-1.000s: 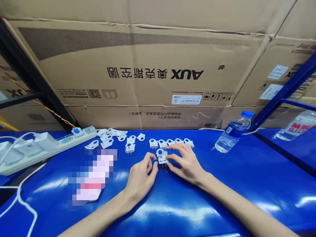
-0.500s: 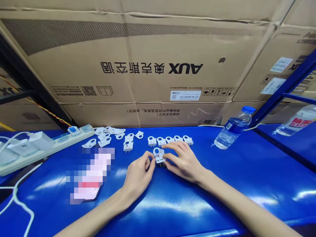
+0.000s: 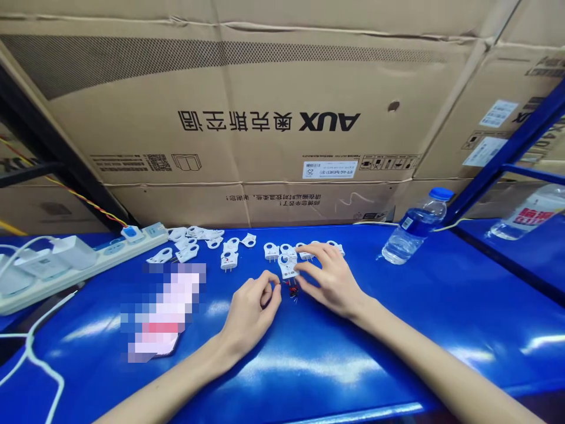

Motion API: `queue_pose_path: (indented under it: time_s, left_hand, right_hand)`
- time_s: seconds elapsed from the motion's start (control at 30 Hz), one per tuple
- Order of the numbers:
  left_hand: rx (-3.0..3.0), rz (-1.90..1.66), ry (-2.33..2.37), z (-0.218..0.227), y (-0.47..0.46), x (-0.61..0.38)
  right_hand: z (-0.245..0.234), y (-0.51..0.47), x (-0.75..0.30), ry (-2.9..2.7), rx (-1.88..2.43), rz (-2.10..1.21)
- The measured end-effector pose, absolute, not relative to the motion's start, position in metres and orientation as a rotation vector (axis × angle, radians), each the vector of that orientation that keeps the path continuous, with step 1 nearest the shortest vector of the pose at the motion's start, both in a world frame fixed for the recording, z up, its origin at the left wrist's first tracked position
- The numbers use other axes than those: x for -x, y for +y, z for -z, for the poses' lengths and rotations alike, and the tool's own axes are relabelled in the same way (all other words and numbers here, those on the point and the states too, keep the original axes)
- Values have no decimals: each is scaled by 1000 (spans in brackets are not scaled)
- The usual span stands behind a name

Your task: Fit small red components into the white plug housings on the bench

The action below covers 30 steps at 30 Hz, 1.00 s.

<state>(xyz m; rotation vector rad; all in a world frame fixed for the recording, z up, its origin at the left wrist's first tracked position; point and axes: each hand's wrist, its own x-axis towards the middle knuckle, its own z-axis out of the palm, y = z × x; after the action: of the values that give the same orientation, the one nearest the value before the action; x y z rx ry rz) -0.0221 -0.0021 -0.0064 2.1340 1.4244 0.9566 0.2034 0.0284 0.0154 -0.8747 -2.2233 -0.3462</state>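
A white plug piece (image 3: 288, 266) is pinched by the right hand (image 3: 329, 281) fingers; a small red part (image 3: 293, 289) lies just below. Left hand (image 3: 249, 309) fingers are curled together beside it on the desk (image 3: 353, 365).

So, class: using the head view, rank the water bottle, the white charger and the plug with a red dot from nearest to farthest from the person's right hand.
1. Plug with a red dot, left of the right hand.
2. Water bottle, to the right.
3. White charger, far left.
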Motion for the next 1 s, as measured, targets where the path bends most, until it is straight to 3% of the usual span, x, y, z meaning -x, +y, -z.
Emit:
queue_pose_path:
  time_s: [0.23,1.0]
  left_hand:
    - [-2256,-684,1419,3,-1,21]
    - [-2383,-566,1480,6,-5,20]
  right_hand:
    - [-10,42,-206,-2006,1049,66]
    - [1,101,-125,-2237,1196,-302]
